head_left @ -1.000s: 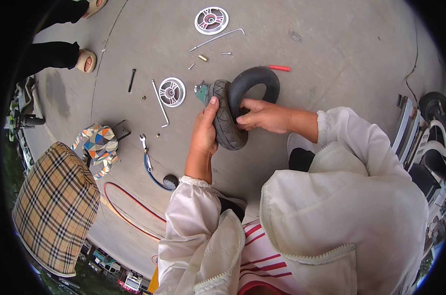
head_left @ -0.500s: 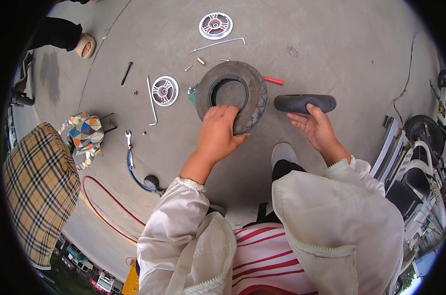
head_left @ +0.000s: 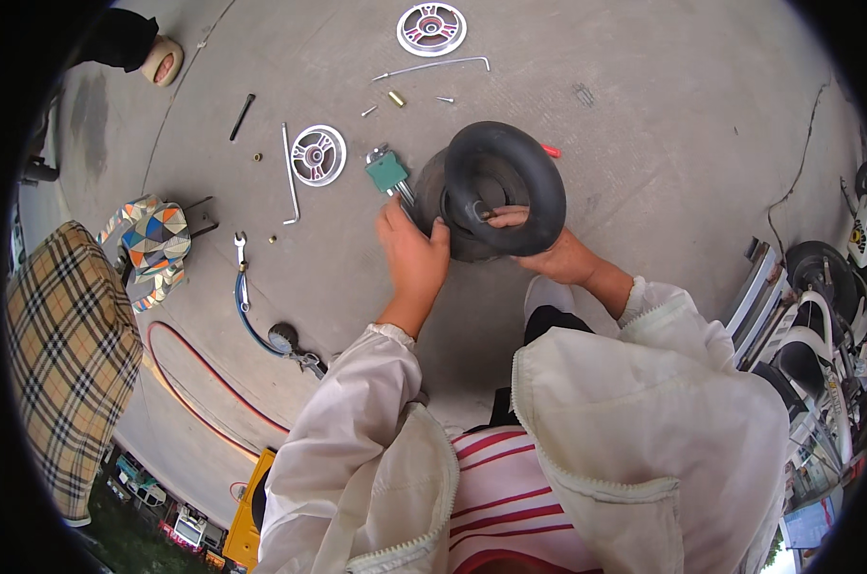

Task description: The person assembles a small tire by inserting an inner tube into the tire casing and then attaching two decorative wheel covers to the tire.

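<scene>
My right hand (head_left: 559, 258) grips a smooth black inner tube (head_left: 544, 184) by its near side, with the fingers through the ring. The tube is held tilted over a black tyre (head_left: 429, 184) and covers much of it. A small valve stem (head_left: 481, 208) shows on the tube's inner side. With the thumb on the near side, my left hand (head_left: 412, 251) clasps the left edge of the tyre. Just beyond those fingers lies a green hex key holder (head_left: 387, 172). A red handle (head_left: 550, 150) shows partly from behind the tube.
Two silver wheel rims (head_left: 318, 156) lie on the floor, with bent rods (head_left: 290, 177), bolts and brass spacers (head_left: 397, 99). At left are a wrench (head_left: 242, 251), a gauge with hose (head_left: 283, 337) and a plaid-covered seat (head_left: 75, 344). Scooter parts (head_left: 816, 354) stand at right. Someone's foot (head_left: 164, 62) shows upper left.
My right hand has brought the inner tube left, over the tyre, and turned it to show its ring. My left hand has shifted to the tyre's left edge, and more of the green holder shows.
</scene>
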The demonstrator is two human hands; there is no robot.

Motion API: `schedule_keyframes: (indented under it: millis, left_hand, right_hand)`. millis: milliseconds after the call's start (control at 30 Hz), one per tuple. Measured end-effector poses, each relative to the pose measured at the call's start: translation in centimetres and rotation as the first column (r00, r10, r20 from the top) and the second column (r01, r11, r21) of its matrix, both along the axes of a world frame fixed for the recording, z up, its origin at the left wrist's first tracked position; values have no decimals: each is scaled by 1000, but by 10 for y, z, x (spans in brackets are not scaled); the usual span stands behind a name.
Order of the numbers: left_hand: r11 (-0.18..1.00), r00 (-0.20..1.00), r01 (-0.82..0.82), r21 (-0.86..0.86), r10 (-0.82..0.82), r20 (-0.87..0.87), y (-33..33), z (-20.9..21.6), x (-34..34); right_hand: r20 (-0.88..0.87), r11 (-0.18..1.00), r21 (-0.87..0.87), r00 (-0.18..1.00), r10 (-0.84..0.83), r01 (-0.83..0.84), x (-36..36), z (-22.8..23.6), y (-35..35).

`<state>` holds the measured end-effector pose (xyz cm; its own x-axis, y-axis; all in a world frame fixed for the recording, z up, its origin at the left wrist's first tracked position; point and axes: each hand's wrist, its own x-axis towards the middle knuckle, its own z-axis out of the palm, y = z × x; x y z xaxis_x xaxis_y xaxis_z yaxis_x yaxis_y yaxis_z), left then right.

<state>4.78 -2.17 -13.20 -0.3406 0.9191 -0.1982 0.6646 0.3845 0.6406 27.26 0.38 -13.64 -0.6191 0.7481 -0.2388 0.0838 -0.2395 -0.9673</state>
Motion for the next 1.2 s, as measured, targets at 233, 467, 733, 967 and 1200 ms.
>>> schedule_keyframes:
  millis: [233,467,733,967,1200]
  left_hand:
    - [873,998,59,-484,-59,16,16,0,7]
    - [753,994,-47,-657,-31,-107,39,-8,18]
    - [873,968,-99,-477,196,158,29,-38,10]
    - [838,867,-346,-421,457,198,30,-49,21]
    - [928,968,-213,-305,243,64,40,-12,24]
  right_hand:
    - [101,991,-129,994,-29,42,8,12,-6]
    - [91,899,-325,956,-279,293,16,15,-5]
    - [294,971,-57,933,-206,232,4,38,7]
    - [444,895,101,785,-432,435,-5,18,29]
    - [575,669,713,721,-386,-211,-5,44,45]
